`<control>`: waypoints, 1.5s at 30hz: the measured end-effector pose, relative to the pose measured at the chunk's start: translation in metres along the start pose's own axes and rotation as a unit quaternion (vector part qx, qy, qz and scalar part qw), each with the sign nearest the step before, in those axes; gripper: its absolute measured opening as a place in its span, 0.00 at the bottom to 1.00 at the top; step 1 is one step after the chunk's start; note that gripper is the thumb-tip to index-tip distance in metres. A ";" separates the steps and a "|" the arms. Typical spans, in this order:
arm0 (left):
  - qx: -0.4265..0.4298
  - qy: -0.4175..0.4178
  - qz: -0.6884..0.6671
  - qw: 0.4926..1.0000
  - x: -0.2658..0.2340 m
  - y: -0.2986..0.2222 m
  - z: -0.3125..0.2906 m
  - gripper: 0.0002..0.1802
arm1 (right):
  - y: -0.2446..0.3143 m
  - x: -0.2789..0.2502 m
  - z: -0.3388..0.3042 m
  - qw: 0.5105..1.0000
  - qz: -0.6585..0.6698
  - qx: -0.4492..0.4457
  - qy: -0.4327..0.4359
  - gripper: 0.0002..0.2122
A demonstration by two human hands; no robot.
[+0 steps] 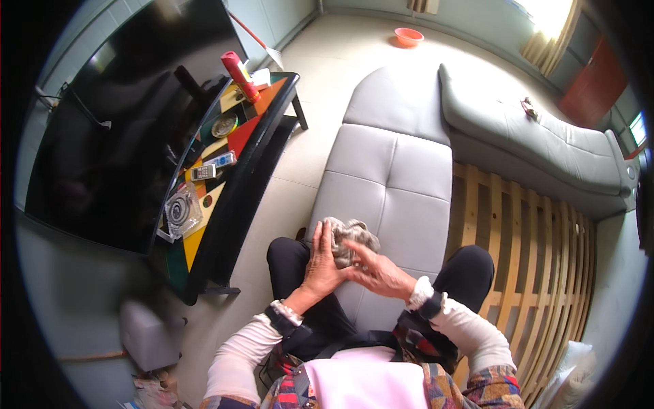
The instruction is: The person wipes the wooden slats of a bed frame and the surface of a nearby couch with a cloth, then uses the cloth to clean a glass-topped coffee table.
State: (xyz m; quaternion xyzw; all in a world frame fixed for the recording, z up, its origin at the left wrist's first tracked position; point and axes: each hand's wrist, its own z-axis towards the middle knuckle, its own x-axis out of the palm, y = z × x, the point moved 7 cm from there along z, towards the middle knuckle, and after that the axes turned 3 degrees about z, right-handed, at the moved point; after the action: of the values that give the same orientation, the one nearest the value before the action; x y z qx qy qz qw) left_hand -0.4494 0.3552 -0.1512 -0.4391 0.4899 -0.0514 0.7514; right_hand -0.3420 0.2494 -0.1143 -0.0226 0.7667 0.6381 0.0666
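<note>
A crumpled grey-beige cloth (pixel 355 238) is bunched up over the near part of a grey padded seat (pixel 388 184). My left hand (pixel 323 262) presses against the cloth's left side, fingers long and close together. From the right, my right hand (pixel 380 271) grips its near edge, with thumb and forefinger apart. The two hands meet at the bottom of the bundle. Parts of the fingers are hidden in the folds. My knees flank the seat.
At left a low table (pixel 238 198) holds a red canister (pixel 240 76), remotes (pixel 219 161) and a glass ashtray (pixel 180 211), beside a large black screen (pixel 122 116). A slatted wooden frame (pixel 524 252) lies right, below a grey headboard (pixel 531 136). An orange basin (pixel 409 36) stands far off.
</note>
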 end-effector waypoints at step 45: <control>0.036 0.203 0.078 0.975 -0.011 -0.005 0.049 0.33 | 0.027 -0.096 -0.140 0.884 -0.343 -0.084 -0.307 0.07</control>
State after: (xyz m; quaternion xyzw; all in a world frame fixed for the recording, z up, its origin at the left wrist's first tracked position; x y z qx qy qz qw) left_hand -0.4155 0.3877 -0.1333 -0.3521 0.6628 -0.0983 0.6535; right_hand -0.2607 0.1116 -0.0511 -0.0929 0.5961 0.6122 0.5111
